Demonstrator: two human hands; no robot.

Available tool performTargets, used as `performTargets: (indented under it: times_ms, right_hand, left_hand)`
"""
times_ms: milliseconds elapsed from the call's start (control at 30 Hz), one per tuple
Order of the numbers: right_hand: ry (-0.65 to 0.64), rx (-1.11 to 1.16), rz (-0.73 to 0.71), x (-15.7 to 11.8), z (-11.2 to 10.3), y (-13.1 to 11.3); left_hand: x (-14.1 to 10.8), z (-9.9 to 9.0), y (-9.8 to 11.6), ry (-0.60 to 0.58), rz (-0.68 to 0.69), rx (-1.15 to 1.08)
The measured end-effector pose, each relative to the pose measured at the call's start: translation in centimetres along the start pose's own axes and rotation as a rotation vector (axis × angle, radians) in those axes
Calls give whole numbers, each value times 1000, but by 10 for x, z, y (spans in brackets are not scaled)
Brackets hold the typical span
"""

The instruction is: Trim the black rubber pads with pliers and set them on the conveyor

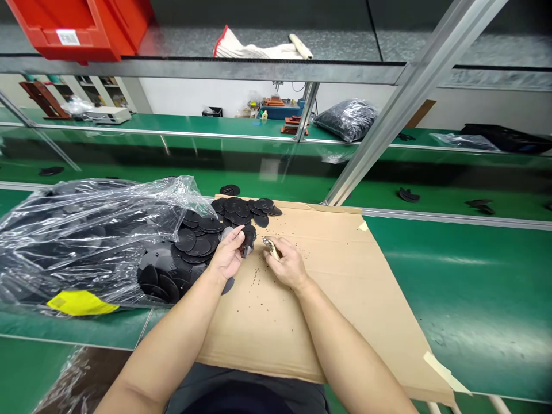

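Note:
My left hand (229, 253) grips a black plastic disc (248, 237) between thumb and fingers, holding it tilted above the cardboard sheet (345, 276). Just right of it, my right hand (288, 263) is closed round a pair of nippers (271, 247) with a shiny metal head and pale handles; the head points at the disc but stands apart from it. Tiny dark scraps (255, 277) are scattered on the cardboard below and around both hands. Loose black discs (236, 208) lie at the cardboard's far left corner, and more (200, 244) spill from the clear plastic bag (86, 230) beside my left forearm.
A yellow label (81, 303) lies at the bag's front. An aluminium post (379, 149) rises behind the cardboard. Overhead, a shelf carries a red bin (116, 29) and a white glove (263, 50). Green bench top (466, 276) extends to the right; tape (446, 371) holds the cardboard's near right corner.

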State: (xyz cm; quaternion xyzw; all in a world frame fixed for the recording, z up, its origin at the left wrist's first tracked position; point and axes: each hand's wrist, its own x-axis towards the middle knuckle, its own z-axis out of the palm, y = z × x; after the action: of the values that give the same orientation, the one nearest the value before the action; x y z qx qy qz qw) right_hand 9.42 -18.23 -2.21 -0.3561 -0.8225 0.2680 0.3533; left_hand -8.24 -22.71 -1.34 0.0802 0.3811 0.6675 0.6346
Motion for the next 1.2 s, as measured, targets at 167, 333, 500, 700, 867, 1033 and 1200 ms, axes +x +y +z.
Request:
performTargets:
  times_ms: [167, 333, 500, 700, 867, 1033, 1200]
  right_hand:
    - [-102, 43, -68, -1, 0, -7]
    - [-183, 20, -105, -2, 0, -14]
    - [-256, -38, -64, -2, -2, -18]
    - [-308, -75, -46, -2, -4, -20]
    - [-355, -106, -40, 0, -7, -20]
    - [-368, -173, -11, 3, -9, -20]
    - [-390, -199, 37, 3, -9, -23]
  left_hand:
    - [-2, 2, 3, -12, -76, -45]
    - [-7, 7, 7, -43, -188, -75]
    - [-8, 8, 6, -30, -220, 14]
    - [-7, 7, 3, -49, -204, 66]
    - [-6, 4, 1, -47, -185, 89]
    - [-3, 5, -2, -16, -144, 114]
    - [-4, 6, -3, -4, -126, 123]
